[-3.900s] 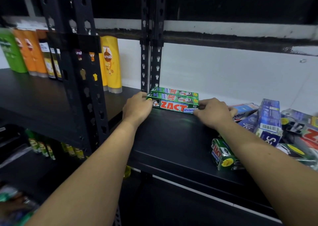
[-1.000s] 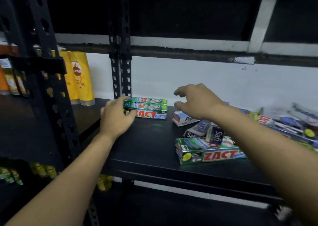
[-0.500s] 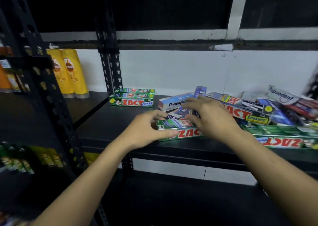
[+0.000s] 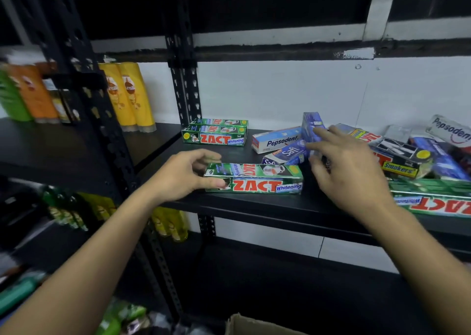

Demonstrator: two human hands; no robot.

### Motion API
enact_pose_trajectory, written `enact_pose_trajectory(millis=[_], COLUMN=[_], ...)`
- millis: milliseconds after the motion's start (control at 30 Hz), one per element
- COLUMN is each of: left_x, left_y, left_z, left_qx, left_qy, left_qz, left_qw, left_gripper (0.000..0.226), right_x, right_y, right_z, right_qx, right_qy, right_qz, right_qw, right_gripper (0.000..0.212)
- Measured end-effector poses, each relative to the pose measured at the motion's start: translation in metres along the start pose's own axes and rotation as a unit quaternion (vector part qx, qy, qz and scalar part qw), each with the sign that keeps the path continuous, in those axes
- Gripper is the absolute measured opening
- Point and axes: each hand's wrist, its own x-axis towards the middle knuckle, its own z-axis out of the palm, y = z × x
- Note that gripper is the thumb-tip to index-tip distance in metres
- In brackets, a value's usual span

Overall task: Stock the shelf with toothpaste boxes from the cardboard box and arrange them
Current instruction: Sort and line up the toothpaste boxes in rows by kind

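Note:
A green ZACT toothpaste box (image 4: pixel 254 180) lies lengthwise near the front of the black shelf (image 4: pixel 254 208). My left hand (image 4: pixel 184 175) grips its left end, thumb on the front face and fingers curled over the top. My right hand (image 4: pixel 349 171) hovers to the right of that box with fingers spread, its fingertips at a blue box (image 4: pixel 311 127) standing on end. A neat stack of ZACT boxes (image 4: pixel 214 134) sits at the shelf's back left. A Pepsodent box (image 4: pixel 276 139) and a blue Safi box (image 4: pixel 288 153) lie loose between them.
A jumbled pile of toothpaste boxes (image 4: pixel 407 156) fills the shelf's right side, with a long ZACT box (image 4: pixel 433 202) at its front edge. A black upright post (image 4: pixel 183 79) bounds the bay on the left, with yellow shampoo bottles (image 4: pixel 130 97) beyond. A cardboard box corner (image 4: pixel 254 325) shows below.
My left hand left the back stack and took the loose ZACT box's left end. My right hand came off that box and moved right to the blue boxes.

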Motion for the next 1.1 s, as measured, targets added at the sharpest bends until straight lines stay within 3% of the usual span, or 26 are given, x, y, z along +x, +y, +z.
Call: enact_pose_trajectory(millis=[100, 200, 333, 567, 800, 967, 1100], left_x=[-0.008, -0.016, -0.018, -0.005, 0.033, 0.068, 0.08], left_y=[-0.018, -0.033, -0.043, -0.05, -0.049, -0.06, -0.081], left_z=[-0.018, -0.029, -0.035, -0.023, -0.018, -0.022, -0.024], left_qx=[-0.029, -0.054, -0.08, -0.026, -0.016, -0.017, -0.068], left_qy=[0.014, 0.043, 0.097, 0.243, 0.306, 0.32, 0.329], left_qz=[-0.026, -0.061, -0.116, -0.162, -0.184, -0.175, -0.152], left_qw=[0.999, 0.996, 0.985, 0.956, 0.934, 0.931, 0.93], left_gripper=[0.072, 0.074, 0.075, 0.063, 0.057, 0.048, 0.047], right_x=[-0.019, -0.026, -0.012, 0.029, 0.068, 0.087, 0.08], right_y=[-0.037, -0.068, -0.084, -0.103, -0.115, -0.12, -0.12], right_z=[0.0, 0.013, 0.037, 0.066, 0.091, 0.11, 0.122], right_qx=[0.083, 0.122, 0.182, 0.203, 0.215, 0.238, 0.266], right_qy=[0.046, -0.028, -0.118, -0.151, -0.206, -0.205, -0.161], right_qz=[0.008, 0.045, 0.163, 0.172, 0.219, 0.267, 0.266], right_qw=[0.995, 0.991, 0.963, 0.952, 0.929, 0.911, 0.912], right_gripper=[0.016, 0.022, 0.037, 0.015, 0.027, 0.025, 0.029])
